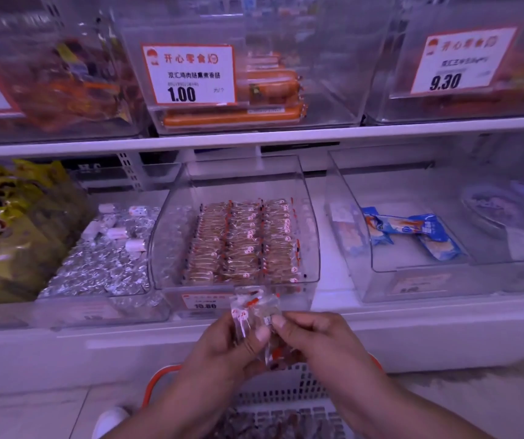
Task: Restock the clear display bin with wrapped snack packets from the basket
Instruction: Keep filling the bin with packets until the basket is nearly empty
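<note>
On the lower shelf point(191, 331), yellow bags point(4, 213) fill the far-left bin, then silver-wrapped sweets point(102, 258). The clear display bin point(313, 236) in the middle holds three tidy rows of wrapped snack packets point(241, 242). To its right lie two blue packs point(412, 232). Below, the left hand point(229, 346) pinches a few loose packets point(254, 307), too bunched to count; the right hand point(311, 334) pinches them too, above the white basket point(286, 394).
</note>
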The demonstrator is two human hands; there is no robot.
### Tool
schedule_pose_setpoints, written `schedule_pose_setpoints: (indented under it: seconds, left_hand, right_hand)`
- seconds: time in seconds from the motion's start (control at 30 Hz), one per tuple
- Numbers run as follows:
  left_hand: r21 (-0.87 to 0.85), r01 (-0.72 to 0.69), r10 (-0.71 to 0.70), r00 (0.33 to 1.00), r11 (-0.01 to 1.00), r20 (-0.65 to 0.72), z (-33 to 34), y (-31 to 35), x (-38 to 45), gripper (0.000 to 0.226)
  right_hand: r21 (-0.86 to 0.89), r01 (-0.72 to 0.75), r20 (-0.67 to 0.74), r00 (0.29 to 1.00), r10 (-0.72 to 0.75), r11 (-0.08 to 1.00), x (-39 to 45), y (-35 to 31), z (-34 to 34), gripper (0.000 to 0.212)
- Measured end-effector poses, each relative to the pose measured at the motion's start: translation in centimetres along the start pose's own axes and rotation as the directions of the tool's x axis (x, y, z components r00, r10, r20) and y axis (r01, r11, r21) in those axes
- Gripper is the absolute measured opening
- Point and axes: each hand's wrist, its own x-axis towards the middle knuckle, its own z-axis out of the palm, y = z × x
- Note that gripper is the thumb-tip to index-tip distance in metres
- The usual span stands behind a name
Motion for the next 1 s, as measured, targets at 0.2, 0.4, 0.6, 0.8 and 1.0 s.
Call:
schedule_pose_setpoints:
  seconds: [0.2,0.4,0.6,0.8,1.0]
  left_hand:
    - [0.108,-0.040,0.043,0.999,0.993,-0.024,-0.7,2.2,0.3,0.031]
    - [0.891,-0.208,0.283,0.954,0.403,0.095,-1.7,8.6,4.7,0.022]
    - [0.958,-0.246,-0.325,0.903,0.145,0.281,0.4,10.6,13.2,0.031]
    - [0.920,-0.388,-0.396,0.854,-0.052,0.338,1.3,7.3,16.0,0.022]
    - [0.830,-0.528,-0.315,0.830,-0.180,0.459,0.5,5.8,16.0,0.028]
  right_hand:
    - [-0.075,0.068,-0.117,0.990,-0.076,0.995,0.4,-1.5,-2.1,0.011]
    - [0.118,0.164,-0.318,0.940,-0.119,0.979,1.5,-4.7,-4.8,0.021]
    - [0.144,0.242,-0.403,0.900,-0.167,0.960,2.3,-6.0,-6.9,0.008]
    - [0.119,0.205,-0.421,0.897,-0.138,0.971,2.8,-5.5,-7.9,0.013]
    - [0.121,0.195,-0.428,0.895,-0.127,0.973,3.2,-5.4,-7.8,0.010]
